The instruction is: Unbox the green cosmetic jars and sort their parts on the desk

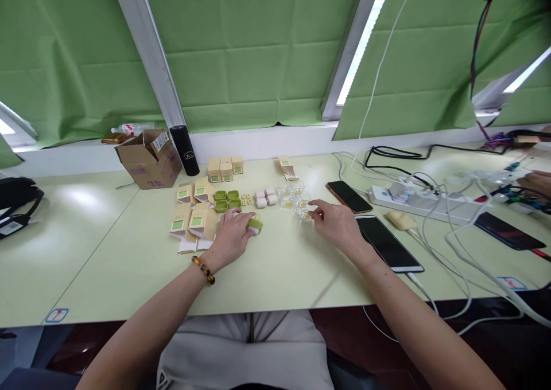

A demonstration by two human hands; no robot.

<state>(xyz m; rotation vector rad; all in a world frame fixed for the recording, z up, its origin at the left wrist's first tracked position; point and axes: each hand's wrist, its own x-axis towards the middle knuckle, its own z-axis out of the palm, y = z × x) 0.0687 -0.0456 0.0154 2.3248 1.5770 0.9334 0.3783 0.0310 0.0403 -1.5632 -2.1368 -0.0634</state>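
The left hand [231, 233] grips a green-and-white piece [255, 224] (likely light, hard); the right hand [338, 223] pinches a clear cup [303, 213], probably easily dented.

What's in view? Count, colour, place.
Blinds: several, green, back
Tabletop: seamed, pale green, middle
Bag-like item: one, black, left
Carton: one, brown, back left
Cylinder: one, black, beside carton
Bottle: one, clear, behind carton
Boxes: about eight, tan, left, back
Trays: four, green, centre
Bits: several, yellow, beside trays
Blocks: about four, pinkish, centre
Cups: several, clear, beside blocks
Phones: three, dark screens, right
Power strip: one, white, right
Cables: several, mostly white, right
Adapter: one, beige, right
Coworker's hand: one, far right
Bracelet: one, brown, left wrist
Left hand: one, holding green-white piece
Right hand: one, at cups
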